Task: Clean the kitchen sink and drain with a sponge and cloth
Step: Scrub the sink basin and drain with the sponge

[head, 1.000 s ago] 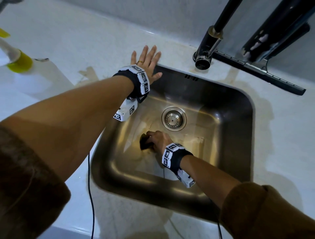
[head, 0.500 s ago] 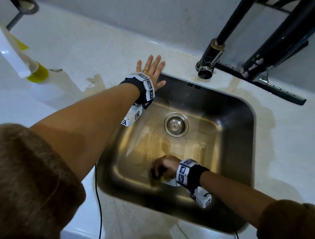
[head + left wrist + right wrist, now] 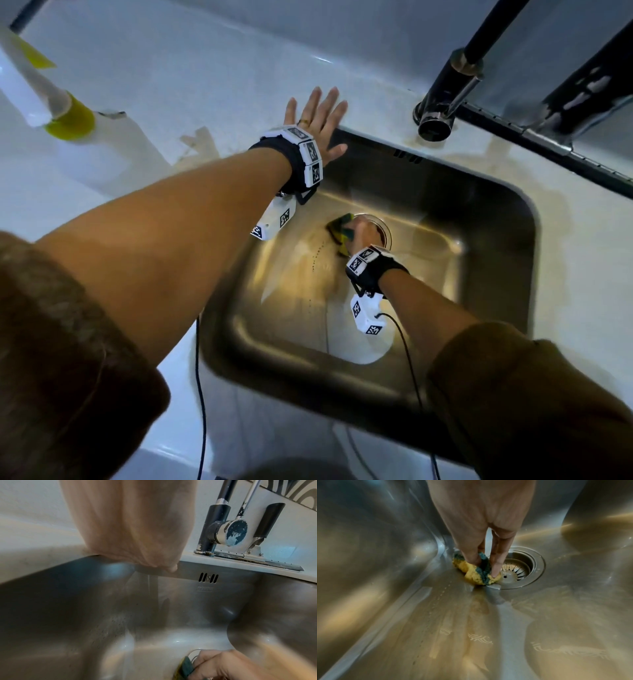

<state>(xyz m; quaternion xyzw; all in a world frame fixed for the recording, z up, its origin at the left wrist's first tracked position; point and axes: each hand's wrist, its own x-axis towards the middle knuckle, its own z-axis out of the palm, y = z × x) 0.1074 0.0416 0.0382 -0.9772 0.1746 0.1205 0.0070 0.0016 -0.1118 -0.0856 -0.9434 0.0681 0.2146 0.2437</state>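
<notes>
A steel sink (image 3: 486, 219) is set in a pale countertop, with a round drain strainer (image 3: 520, 569) in its floor. My right hand (image 3: 364, 236) grips a crumpled yellow and green sponge (image 3: 476, 573) and presses it on the sink floor at the drain's left edge (image 3: 339, 229). The same sponge (image 3: 184, 668) and the right hand (image 3: 223, 665) show at the bottom of the left wrist view. My left hand (image 3: 318, 120) lies flat with straight fingers on the counter at the sink's back left corner, its heel on the rim (image 3: 137, 540). No cloth is in view.
A dark faucet (image 3: 445, 99) stands behind the sink, with a black squeegee-like bar (image 3: 548, 144) beside it. A white bottle with a yellow collar (image 3: 51, 109) stands at the far left on the counter. Cables (image 3: 202, 394) hang over the sink's front.
My right hand has swept the sponge from the near part of the sink floor away from me to the drain's edge. The left hand has stayed on the corner.
</notes>
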